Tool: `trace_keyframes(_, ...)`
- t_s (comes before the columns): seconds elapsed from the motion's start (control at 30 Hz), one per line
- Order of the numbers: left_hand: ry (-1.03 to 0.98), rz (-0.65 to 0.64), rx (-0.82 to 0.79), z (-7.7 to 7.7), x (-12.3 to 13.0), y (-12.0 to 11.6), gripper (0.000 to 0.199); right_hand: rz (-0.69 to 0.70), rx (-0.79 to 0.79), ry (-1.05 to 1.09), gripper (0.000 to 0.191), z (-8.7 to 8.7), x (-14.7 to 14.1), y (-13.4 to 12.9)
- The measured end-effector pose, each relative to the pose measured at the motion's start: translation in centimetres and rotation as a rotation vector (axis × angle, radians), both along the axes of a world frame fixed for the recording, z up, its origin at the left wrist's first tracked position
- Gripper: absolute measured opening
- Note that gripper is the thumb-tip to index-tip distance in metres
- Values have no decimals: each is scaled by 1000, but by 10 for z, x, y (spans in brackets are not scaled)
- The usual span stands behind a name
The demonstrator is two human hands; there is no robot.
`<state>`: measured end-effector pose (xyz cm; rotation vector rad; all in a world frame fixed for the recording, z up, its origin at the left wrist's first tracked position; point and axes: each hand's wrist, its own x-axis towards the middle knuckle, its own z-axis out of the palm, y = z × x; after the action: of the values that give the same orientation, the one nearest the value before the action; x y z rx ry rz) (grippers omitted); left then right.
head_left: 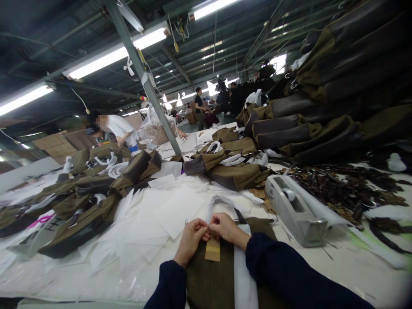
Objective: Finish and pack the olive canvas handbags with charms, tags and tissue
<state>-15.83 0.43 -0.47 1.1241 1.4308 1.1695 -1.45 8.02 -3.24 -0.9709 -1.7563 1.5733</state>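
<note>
The lower part of an olive bag point(209, 279) runs out of view at the bottom edge, and the right sleeve point(283, 266) covers some of its right side. The bag lies on the tabletop point(350, 274) directly before the person, a white strip point(244, 274) down its front and a white-wrapped handle point(210, 206) looped above. The left hand point(190, 239) and right hand point(228, 229) meet there, fingers drawn closed, tips pinched together at the upper end of a tan tag point(213, 252). They hide that end, so whether they grip the tag itself or a thin cord cannot be told. White sheets point(180, 210) spread to the left; a tape dispenser point(294, 210) stands to the right. The bag pile point(322, 107) beyond it fades into shadow, cut off by the frame.
</note>
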Motion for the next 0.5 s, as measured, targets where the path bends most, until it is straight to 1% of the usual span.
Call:
trace_keyframes(0.23, -67, -18, -4, -1, -5, -1, 26, 1, -68, 47, 7, 2, 1, 3)
trace_keyframes(0.5, -111, 5, 1, 1, -1, -3, 33, 5, -106, 77, 9, 5, 2, 2)
